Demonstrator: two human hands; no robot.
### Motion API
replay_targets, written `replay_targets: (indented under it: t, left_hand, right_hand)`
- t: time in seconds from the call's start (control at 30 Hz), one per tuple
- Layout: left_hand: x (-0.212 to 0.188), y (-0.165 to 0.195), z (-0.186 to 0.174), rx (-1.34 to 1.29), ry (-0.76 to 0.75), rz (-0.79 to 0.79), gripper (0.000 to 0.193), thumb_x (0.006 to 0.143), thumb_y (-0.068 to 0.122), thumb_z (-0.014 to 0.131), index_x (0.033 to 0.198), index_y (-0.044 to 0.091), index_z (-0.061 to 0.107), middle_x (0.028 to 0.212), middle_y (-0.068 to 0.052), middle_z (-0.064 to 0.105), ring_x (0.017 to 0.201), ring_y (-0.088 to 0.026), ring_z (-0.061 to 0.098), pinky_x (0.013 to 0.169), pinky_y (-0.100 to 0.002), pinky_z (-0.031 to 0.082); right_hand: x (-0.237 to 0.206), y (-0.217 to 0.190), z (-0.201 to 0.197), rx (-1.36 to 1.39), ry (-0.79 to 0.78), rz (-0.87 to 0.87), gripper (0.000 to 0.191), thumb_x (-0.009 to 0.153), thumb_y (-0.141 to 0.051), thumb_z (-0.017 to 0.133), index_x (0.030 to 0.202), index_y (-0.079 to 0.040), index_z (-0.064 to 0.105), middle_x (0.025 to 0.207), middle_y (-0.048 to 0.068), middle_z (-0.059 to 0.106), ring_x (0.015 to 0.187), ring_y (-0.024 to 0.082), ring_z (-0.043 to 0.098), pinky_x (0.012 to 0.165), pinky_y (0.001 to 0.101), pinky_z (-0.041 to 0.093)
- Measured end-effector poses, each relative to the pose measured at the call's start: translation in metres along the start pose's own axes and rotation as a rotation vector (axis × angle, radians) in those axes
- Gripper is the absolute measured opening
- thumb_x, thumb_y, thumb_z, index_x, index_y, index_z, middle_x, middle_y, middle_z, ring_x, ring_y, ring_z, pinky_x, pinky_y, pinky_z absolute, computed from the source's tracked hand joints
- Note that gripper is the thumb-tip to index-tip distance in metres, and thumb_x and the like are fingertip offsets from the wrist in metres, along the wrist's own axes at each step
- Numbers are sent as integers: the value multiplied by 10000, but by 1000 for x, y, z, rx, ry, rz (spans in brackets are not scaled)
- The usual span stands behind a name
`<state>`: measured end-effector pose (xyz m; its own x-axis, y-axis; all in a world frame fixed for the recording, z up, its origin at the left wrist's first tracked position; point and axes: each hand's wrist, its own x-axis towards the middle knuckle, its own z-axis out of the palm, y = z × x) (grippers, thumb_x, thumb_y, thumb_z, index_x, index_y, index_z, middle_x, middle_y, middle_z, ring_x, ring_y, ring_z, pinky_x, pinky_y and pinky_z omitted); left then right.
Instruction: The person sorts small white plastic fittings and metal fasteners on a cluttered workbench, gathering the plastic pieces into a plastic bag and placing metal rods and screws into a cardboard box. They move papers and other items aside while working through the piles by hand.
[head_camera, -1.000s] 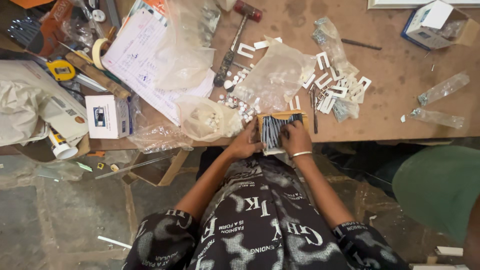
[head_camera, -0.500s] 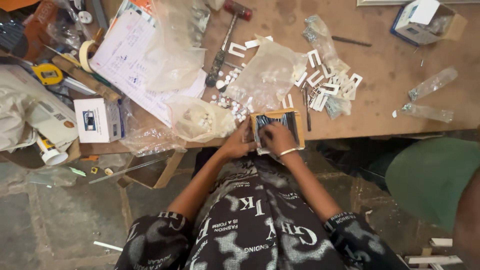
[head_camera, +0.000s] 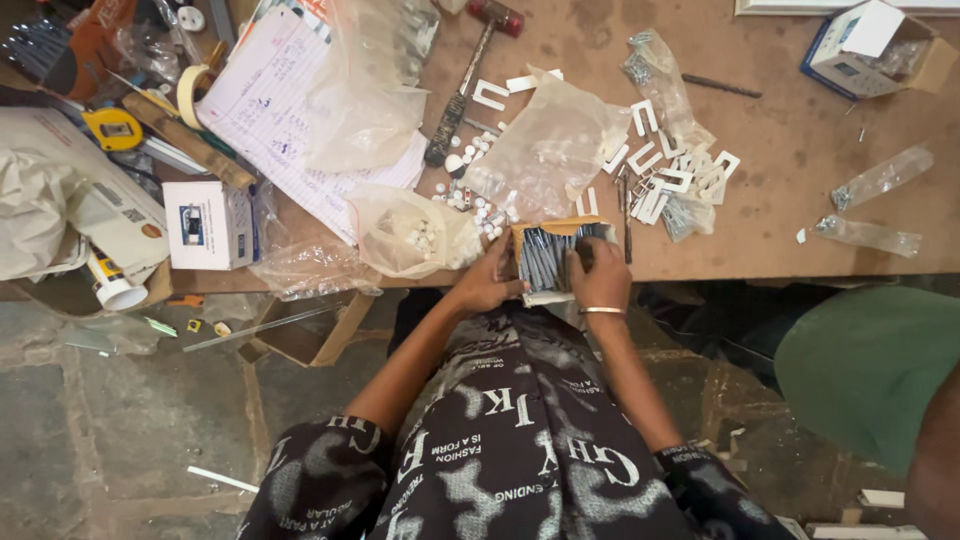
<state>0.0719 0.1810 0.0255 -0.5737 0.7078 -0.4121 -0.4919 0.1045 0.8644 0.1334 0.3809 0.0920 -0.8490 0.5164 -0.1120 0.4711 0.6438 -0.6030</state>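
Note:
A small open cardboard box (head_camera: 548, 258) packed with dark metal nails rests at the near edge of the wooden table (head_camera: 780, 170). My left hand (head_camera: 488, 285) grips the box's left side. On its right side lies my right hand (head_camera: 600, 275), a metal bangle on the wrist and the fingers reaching into the nails. Both arms stretch out from my black patterned shirt (head_camera: 520, 450).
Clear plastic bags (head_camera: 545, 150), white plastic clips (head_camera: 690, 175), small white plugs (head_camera: 470, 195) and a hammer (head_camera: 465, 80) lie behind the box. A white carton (head_camera: 205, 225), paper sheets (head_camera: 285, 110) and a tape measure (head_camera: 115, 128) sit left. Another person in green (head_camera: 870, 370) is right.
The view has shifted slightly. My hands stay on the nail box at the table edge; my right hand's fingers have moved over the nails.

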Motion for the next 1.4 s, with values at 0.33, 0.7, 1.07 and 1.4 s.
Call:
replay_targets:
  t: [0.33,0.7,1.07,1.4]
  left_hand:
    - [-1,14,2,-135,-5,-85,1142,772,-17,745,1619,58,-18,1676,-167,226,1490,-319,334,1118,-437,449]
    - [0,9,-2,-72,-15,-58,1129,794,-62,722,1630,39,-30,1688,-206,225,1516,-318,310,1202,-407,344]
    - [2,5,-3,-93,-41,-43,1126,824,-99,684,1635,57,-81,1591,-180,411,1377,-285,500,1066,-368,482]
    - [-2,31,9,-95,-64,-50,1153,746,231,740,1611,88,-9,1564,-205,434,1377,-390,466,1016,-412,489]
  right_hand:
    - [-2,10,3,-70,-5,-210,120,875,-152,720,953,-66,749,978,174,714,911,391,683,815,466,548]
    - [-10,20,5,-127,-221,-85,88,842,-136,705,879,-103,778,892,171,733,866,370,709,801,456,568]
    - [-16,-8,35,-580,-559,-146,925,925,-598,475,1602,-39,183,1631,285,119,1521,499,53,1175,604,87]
    - [-15,-3,21,-638,-529,-257,902,925,-595,471,1555,-13,193,1625,204,217,1519,410,134,1215,500,127]
